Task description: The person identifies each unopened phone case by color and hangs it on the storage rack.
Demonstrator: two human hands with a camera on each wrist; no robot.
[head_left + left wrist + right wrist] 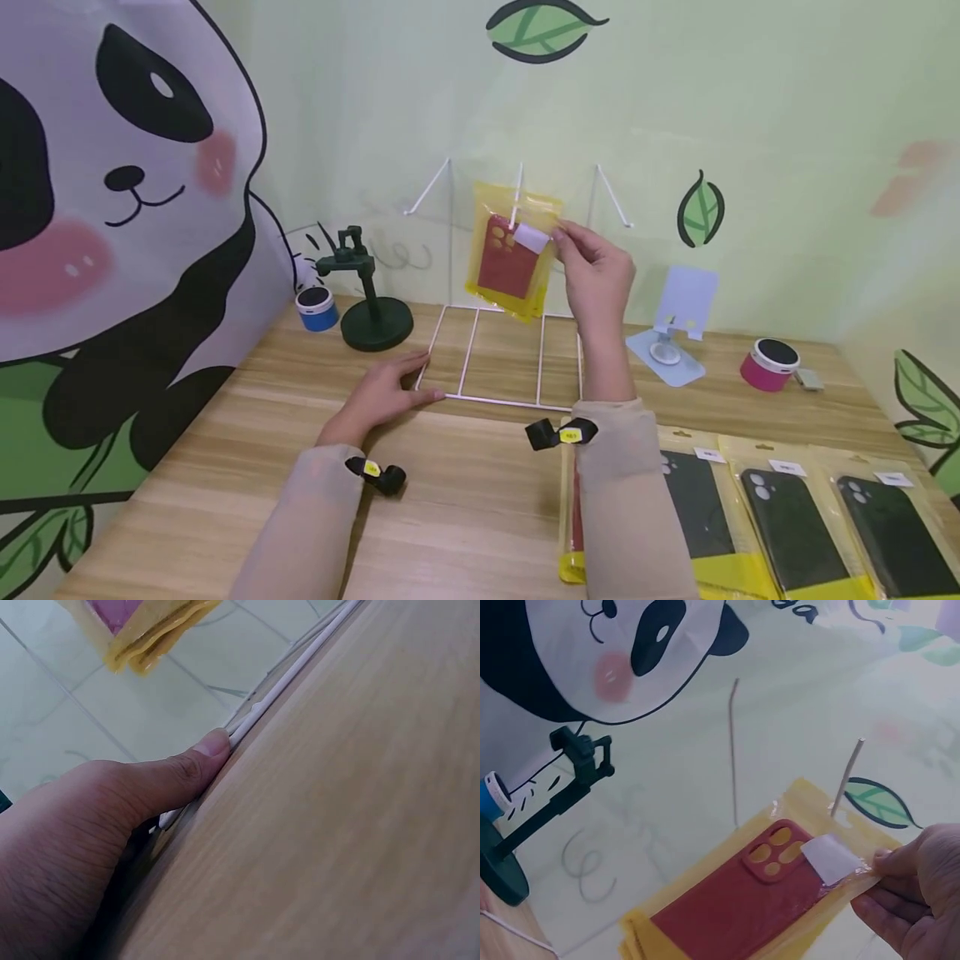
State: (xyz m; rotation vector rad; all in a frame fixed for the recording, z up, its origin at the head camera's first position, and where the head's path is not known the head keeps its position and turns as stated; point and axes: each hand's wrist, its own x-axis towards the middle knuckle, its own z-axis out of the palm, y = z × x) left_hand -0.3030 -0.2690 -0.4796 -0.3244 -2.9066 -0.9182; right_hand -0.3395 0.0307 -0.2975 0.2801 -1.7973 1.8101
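Observation:
A yellow-edged clear bag with a red phone case (507,262) in it is at the middle prong of a white wire display rack (517,406). My right hand (600,275) pinches the bag's right edge, beside its white label (831,859). The prong (847,776) passes at the top of the bag in the right wrist view. Layered yellow bottom edges (161,637) show in the left wrist view. My left hand (382,387) rests at the rack's front left base corner, its straight thumb (187,769) touching the wire.
Bagged black phone cases (795,521) lie in a row at the front right, with another red one (576,517) partly under my right sleeve. A dark green stand (377,323) and blue jar (317,310) are left of the rack; a pale blue phone stand (686,304) and pink jar (770,365) are right.

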